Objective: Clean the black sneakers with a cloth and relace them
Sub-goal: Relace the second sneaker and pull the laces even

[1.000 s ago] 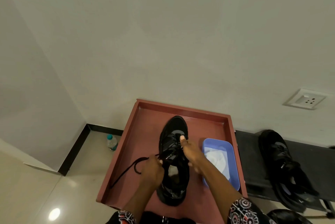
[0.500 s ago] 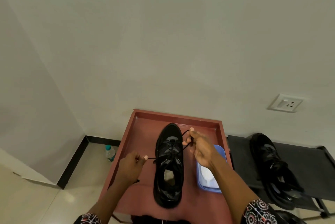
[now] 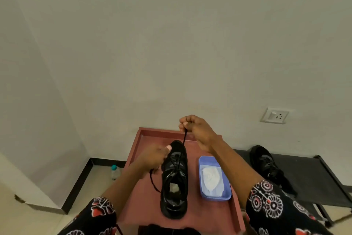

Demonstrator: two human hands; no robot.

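A black sneaker (image 3: 174, 183) stands toe-away on the red-brown tray (image 3: 144, 202). My right hand (image 3: 198, 130) is raised over the tray's far edge and pinches one end of the black lace (image 3: 184, 137), drawn taut up from the eyelets. My left hand (image 3: 152, 155), blurred, is at the sneaker's left side near the toe and grips the other lace end, which loops down beside the shoe. A white cloth (image 3: 211, 177) lies in a blue tub (image 3: 227, 195) right of the sneaker. The second black sneaker (image 3: 265, 164) rests on a dark rack at the right.
The dark mesh rack (image 3: 308, 181) stands right of the tray. A small water bottle (image 3: 114, 172) sits on the floor by the wall's black skirting at the left. A wall socket (image 3: 274, 115) is above the rack.
My right hand has lifted higher and farther away, pulling its lace end taut. My left hand has moved up and in to the sneaker's toe side.
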